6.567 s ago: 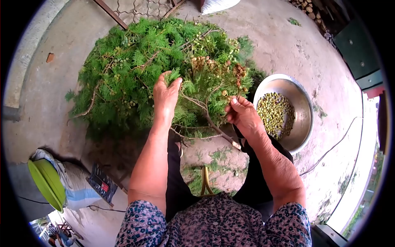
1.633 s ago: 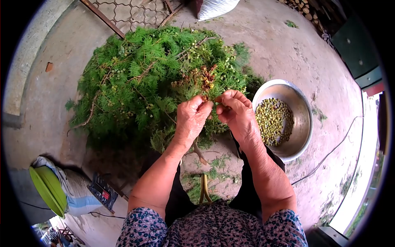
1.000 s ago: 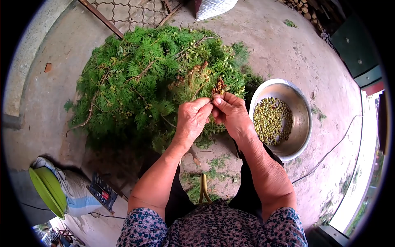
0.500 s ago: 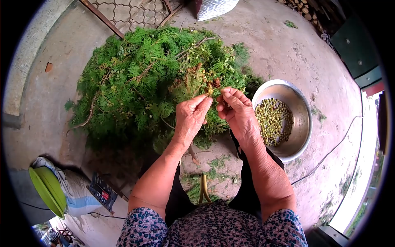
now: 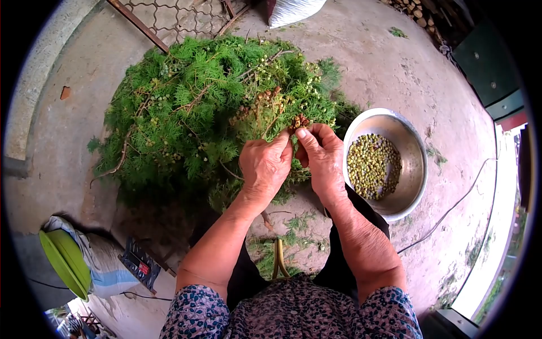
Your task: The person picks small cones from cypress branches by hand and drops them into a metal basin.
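My left hand is closed, thumb and finger pinching the base of a small sprig with brown, opened cones. Against it, my right hand is closed too, its thumb and fingers at the same cone cluster. Both sets of fingertips nearly touch over the front right part of a large heap of green conifer branches. Just right of my right hand stands a round metal basin with many small green-yellow cones inside. What lies within my right palm is hidden.
A lime-green basin leans by a pale sack at lower left. A metal grate and a white sack are beyond the heap. Stacked firewood and a dark green cabinet stand at upper right; a cable crosses the floor.
The hands came from apart over the branches to meeting at the brown cones. Since half a second ago, my right hand has moved slightly left and closed on the cluster.
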`<control>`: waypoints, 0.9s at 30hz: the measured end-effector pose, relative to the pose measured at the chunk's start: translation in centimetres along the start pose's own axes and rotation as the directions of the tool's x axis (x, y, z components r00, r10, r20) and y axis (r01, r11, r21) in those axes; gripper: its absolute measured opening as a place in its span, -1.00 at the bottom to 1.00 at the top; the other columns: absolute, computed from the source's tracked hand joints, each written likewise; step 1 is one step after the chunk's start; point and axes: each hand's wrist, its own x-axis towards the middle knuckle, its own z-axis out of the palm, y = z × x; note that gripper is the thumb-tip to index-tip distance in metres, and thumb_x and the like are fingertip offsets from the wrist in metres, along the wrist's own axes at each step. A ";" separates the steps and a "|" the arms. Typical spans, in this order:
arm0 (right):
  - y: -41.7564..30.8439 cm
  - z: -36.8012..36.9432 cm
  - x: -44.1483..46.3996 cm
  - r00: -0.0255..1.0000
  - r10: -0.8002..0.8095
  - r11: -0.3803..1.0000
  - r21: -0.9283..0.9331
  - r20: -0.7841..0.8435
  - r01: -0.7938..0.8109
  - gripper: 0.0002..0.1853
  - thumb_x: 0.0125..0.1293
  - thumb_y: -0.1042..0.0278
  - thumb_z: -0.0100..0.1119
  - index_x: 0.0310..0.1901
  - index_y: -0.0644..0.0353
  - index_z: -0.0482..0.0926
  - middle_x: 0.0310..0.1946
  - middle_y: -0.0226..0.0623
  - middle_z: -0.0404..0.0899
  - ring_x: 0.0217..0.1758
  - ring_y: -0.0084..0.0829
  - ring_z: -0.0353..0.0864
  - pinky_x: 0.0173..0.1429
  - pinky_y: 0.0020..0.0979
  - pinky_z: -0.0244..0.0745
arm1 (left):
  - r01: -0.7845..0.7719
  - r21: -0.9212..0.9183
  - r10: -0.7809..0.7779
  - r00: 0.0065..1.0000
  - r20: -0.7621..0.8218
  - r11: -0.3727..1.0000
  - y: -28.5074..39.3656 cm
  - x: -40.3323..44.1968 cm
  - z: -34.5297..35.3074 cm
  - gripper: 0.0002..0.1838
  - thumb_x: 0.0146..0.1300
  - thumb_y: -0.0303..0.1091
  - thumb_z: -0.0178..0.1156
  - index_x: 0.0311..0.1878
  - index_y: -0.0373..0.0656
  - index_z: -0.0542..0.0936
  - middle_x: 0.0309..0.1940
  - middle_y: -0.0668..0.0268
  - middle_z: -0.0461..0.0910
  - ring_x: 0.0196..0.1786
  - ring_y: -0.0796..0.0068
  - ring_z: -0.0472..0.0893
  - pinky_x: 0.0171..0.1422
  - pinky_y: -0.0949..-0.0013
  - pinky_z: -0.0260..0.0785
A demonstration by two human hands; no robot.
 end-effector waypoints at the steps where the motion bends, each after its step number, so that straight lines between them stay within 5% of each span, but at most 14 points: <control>1: 0.1 0.0 0.1 1.000 0.003 1.000 0.010 -0.016 -0.003 -0.84 0.26 0.30 0.13 -0.33 0.22 0.47 -0.59 -0.47 0.44 -0.60 -0.71 0.35 -0.58 -0.64 0.22 | 0.150 -0.149 -0.142 0.988 0.065 0.977 0.1 -0.2 0.1 -0.86 0.03 -0.39 0.23 -0.31 -0.18 0.61 -0.80 0.22 0.41 -0.70 0.28 0.45 -0.56 0.37 0.28; 3: 0.1 -0.1 0.1 1.000 0.011 0.998 0.056 -0.007 -0.011 -0.84 0.26 0.31 0.12 -0.33 0.22 0.47 -0.59 -0.47 0.44 -0.60 -0.70 0.35 -0.58 -0.63 0.23 | 0.426 -0.437 -0.352 0.904 0.244 0.792 0.8 0.1 -0.8 -0.86 0.14 -0.41 0.19 -0.28 -0.28 0.58 -0.72 0.26 0.48 -0.68 0.57 0.42 -0.50 0.51 0.28; 4: 0.0 -0.1 0.2 1.000 0.019 0.995 0.102 0.003 -0.019 -0.85 0.27 0.32 0.11 -0.33 0.23 0.47 -0.59 -0.48 0.44 -0.61 -0.69 0.36 -0.58 -0.63 0.23 | 0.426 -0.437 -0.351 0.904 0.244 0.792 0.4 -0.1 -0.6 -0.86 0.14 -0.41 0.19 -0.28 -0.28 0.58 -0.72 0.26 0.48 -0.68 0.57 0.42 -0.50 0.51 0.28; 7: 0.2 -0.2 0.4 0.996 0.068 0.980 0.187 0.050 -0.076 -0.85 0.30 0.32 0.06 -0.30 0.24 0.47 -0.59 -0.46 0.46 -0.61 -0.67 0.37 -0.58 -0.64 0.23 | 0.542 -0.685 -0.362 0.839 0.407 0.486 0.0 -0.1 -0.1 -0.84 0.20 -0.40 0.17 -0.28 -0.32 0.55 -0.62 0.50 0.44 -0.55 0.75 0.36 -0.53 0.56 0.25; 14: 0.1 -0.2 0.3 0.982 0.090 0.955 0.267 0.168 -0.133 -0.85 0.31 0.32 0.04 -0.27 0.23 0.45 -0.63 -0.45 0.45 -0.66 -0.67 0.34 -0.58 -0.64 0.22 | 0.664 -0.742 -0.520 0.669 0.530 0.098 1.0 0.3 -0.5 -0.88 0.20 -0.37 0.17 -0.26 -0.20 0.57 -0.55 0.54 0.48 -0.62 0.84 0.26 -0.60 0.67 0.10; 20: 0.1 -0.4 0.1 0.970 0.132 0.960 0.217 0.203 -0.176 -0.86 0.30 0.32 0.06 -0.26 0.22 0.43 -0.61 -0.45 0.45 -0.64 -0.68 0.34 -0.57 -0.64 0.23 | 0.688 -0.725 -0.587 0.572 0.573 -0.037 0.9 0.5 -0.6 -0.92 0.16 -0.42 0.21 -0.29 -0.17 0.59 -0.56 0.58 0.47 -0.66 0.90 0.19 -0.68 0.70 -0.06; 27: 0.2 0.1 -0.1 0.973 0.077 0.970 0.211 0.218 -0.124 -0.82 0.28 0.28 0.11 -0.28 0.23 0.43 -0.59 -0.49 0.41 -0.62 -0.70 0.30 -0.57 -0.63 0.21 | 0.667 -0.743 -0.579 0.626 0.523 0.050 1.2 0.6 -0.8 -0.97 0.13 -0.50 0.19 -0.39 -0.24 0.58 -0.52 0.49 0.52 -0.55 0.82 0.35 -0.54 0.66 0.15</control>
